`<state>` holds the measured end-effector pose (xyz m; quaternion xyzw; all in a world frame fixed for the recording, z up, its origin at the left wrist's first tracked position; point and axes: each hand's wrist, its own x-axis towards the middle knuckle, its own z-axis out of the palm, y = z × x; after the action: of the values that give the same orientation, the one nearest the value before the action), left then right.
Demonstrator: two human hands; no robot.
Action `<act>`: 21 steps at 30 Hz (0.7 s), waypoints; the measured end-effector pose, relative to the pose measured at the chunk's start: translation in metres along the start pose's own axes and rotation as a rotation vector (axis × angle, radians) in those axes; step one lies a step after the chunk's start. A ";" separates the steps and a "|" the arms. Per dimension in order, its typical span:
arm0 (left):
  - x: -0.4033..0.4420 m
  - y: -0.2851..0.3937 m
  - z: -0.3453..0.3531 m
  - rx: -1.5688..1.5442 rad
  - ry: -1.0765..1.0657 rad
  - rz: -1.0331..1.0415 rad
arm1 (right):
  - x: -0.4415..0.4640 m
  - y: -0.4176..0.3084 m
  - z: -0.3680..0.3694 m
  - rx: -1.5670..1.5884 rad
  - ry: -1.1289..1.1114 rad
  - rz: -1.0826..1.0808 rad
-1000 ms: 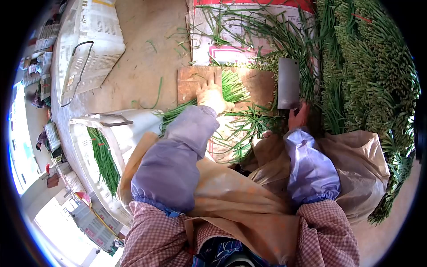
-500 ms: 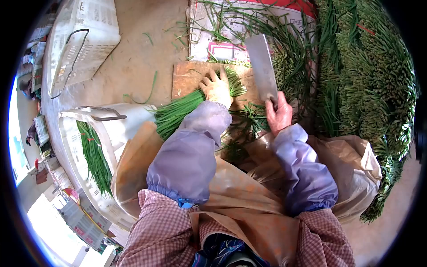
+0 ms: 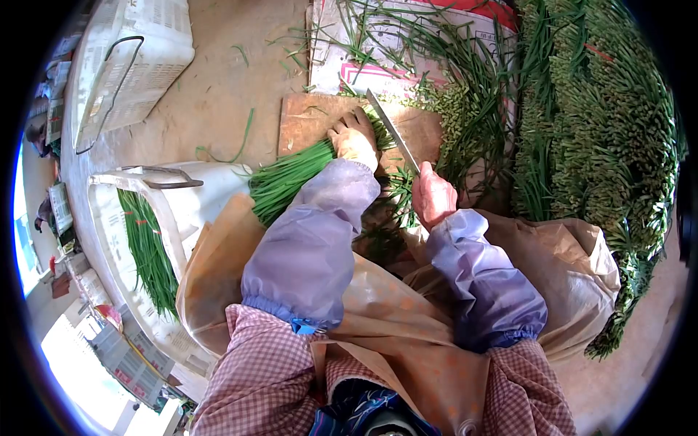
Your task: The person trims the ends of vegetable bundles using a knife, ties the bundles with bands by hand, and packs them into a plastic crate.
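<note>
A bunch of garlic chives [image 3: 294, 178] lies slantwise on a wooden cutting board [image 3: 309, 120], its long green ends hanging off toward the lower left. My left hand [image 3: 354, 139] presses down on it, fingers curled over the stalks near the pale stem ends. In my right hand [image 3: 434, 195] is the handle of a cleaver [image 3: 393, 132]. Its blade is seen nearly edge-on and stands over the board just right of the stem ends; I cannot tell whether it touches them. Loose green trimmings [image 3: 400, 190] lie at the board's near edge.
Stacked chives [image 3: 603, 123] form a high pile at the right. Scraps [image 3: 469, 109] cover a printed sheet [image 3: 327, 58] behind the board. Two white plastic crates stand left: a far crate [image 3: 156, 54] and a near crate [image 3: 218, 192] holding red-tied chives [image 3: 149, 251].
My right hand and the cleaver have moved left and turned, so the blade's broad side has become a thin edge near the stem ends. My left hand's fingers have drawn in over the bunch.
</note>
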<state>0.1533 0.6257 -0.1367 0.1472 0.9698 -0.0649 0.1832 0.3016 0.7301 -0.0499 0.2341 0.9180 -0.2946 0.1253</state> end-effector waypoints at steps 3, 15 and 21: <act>-0.002 -0.001 -0.003 -0.013 0.012 0.011 | 0.005 0.010 0.007 0.006 0.044 -0.032; -0.001 -0.005 -0.003 -0.006 0.014 0.084 | 0.020 0.006 0.001 -0.059 -0.097 0.090; -0.001 -0.002 -0.005 0.010 0.045 0.104 | 0.055 -0.012 0.010 -0.017 -0.116 0.084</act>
<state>0.1522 0.6245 -0.1311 0.1998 0.9644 -0.0568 0.1637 0.2489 0.7355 -0.0721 0.2537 0.9011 -0.2943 0.1923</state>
